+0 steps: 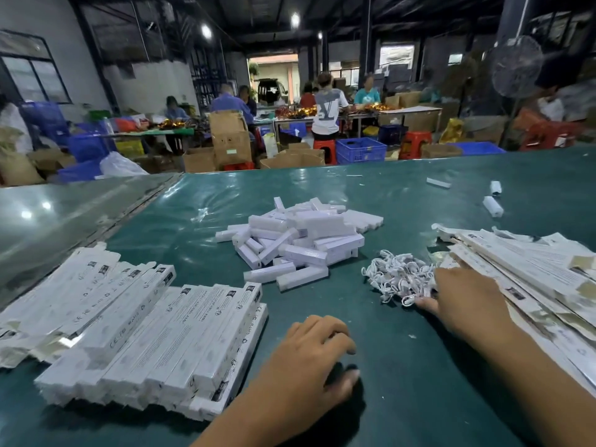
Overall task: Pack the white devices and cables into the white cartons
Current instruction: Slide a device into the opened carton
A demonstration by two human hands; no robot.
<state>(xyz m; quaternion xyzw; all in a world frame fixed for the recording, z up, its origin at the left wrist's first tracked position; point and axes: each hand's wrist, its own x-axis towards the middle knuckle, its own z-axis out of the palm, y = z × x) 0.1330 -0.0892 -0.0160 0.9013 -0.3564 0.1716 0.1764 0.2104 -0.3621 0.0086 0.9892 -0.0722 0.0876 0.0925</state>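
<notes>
Plainly, the right hand (464, 301) reaches into the tangled heap of thin white cables (398, 279); its fingertips are hidden among the loops, so whether its grip has closed on a cable cannot be told. The left hand (309, 359) rests with loosely curled fingers on the green plastic-covered worktop (419, 382), holding nothing.

Between and beyond the 2 hands lies the pile of small white oblong plastic devices (300, 243), well apart from both. Left of the left hand sit rows of long white printed cartons (167, 343), laid side by side. Flat, unfolded white carton blanks (532, 279) spread to the right, just beside the right hand.

Picking 1 cable seems the step in hand. Next, 1 loop needs separating from the tangle, a device must be fetched, and a blank likely needs opening up.
</notes>
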